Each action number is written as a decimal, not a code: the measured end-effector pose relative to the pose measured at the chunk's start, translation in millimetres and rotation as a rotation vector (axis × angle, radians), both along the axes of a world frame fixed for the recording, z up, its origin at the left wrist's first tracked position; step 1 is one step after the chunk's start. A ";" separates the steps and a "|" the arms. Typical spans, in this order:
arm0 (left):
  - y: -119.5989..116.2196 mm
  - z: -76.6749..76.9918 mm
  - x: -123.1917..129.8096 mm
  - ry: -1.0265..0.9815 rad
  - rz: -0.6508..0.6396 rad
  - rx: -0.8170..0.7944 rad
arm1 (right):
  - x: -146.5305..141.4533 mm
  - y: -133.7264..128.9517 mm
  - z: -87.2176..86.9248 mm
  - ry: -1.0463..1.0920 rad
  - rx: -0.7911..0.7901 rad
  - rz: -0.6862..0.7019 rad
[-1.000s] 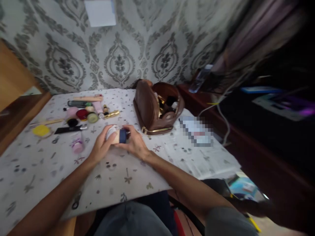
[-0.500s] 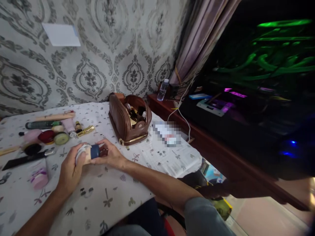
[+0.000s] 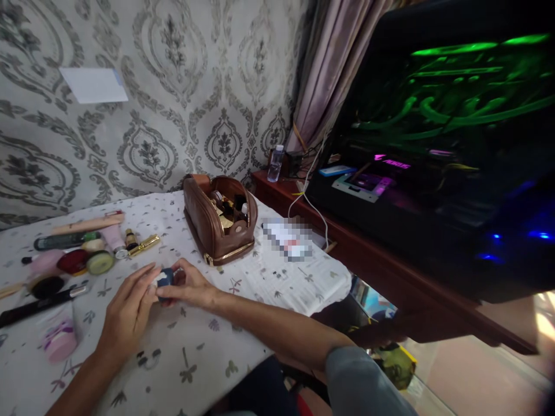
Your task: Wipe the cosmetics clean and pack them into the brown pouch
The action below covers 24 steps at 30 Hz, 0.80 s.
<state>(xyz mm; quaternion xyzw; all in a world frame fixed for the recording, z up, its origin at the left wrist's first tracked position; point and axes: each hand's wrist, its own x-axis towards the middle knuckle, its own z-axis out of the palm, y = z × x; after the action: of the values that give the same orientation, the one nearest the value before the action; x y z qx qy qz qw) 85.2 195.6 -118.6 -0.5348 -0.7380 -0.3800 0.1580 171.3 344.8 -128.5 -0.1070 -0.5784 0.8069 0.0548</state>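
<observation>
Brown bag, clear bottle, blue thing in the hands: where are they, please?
Brown bag (image 3: 196, 222), head view: its leather side.
Clear bottle (image 3: 274, 166), head view: its middle.
Blue thing (image 3: 167, 279), head view: its visible blue middle.

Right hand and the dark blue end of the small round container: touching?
Touching. The head view shows the right hand with its thumb laid over the lower edge of the dark blue end, no gap visible there.

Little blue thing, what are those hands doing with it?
Someone is holding the small blue-and-white thing over the patterned cloth. The left hand is around its pale end, and the right hand has its fingers on the blue end. Past the hands, a brown bag stands open with things inside.
</observation>
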 end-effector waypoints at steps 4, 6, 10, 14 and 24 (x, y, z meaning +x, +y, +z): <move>-0.3 7.1 -2.2 -0.229 0.058 -0.047 | 3.4 1.0 -3.3 0.103 0.297 -0.010; -1.5 9.7 -4.7 -0.367 0.077 -0.082 | 5.6 1.1 -3.1 0.164 0.384 0.007; -2.8 9.3 -11.1 -0.669 0.078 -0.113 | 11.9 2.8 3.1 0.243 0.660 0.045; 1.7 8.6 -13.0 -0.877 0.026 -0.063 | 17.9 5.6 10.1 0.378 1.001 0.104; 13.4 16.4 2.2 -1.110 0.223 -0.008 | 22.3 10.2 17.3 0.372 1.356 0.146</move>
<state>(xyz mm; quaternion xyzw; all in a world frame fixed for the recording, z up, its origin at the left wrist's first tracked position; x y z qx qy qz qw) 87.4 209.0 -102.2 -0.1741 -0.7639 -0.5824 -0.2165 193.6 355.0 -111.2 0.1293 -0.9403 0.2752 0.1531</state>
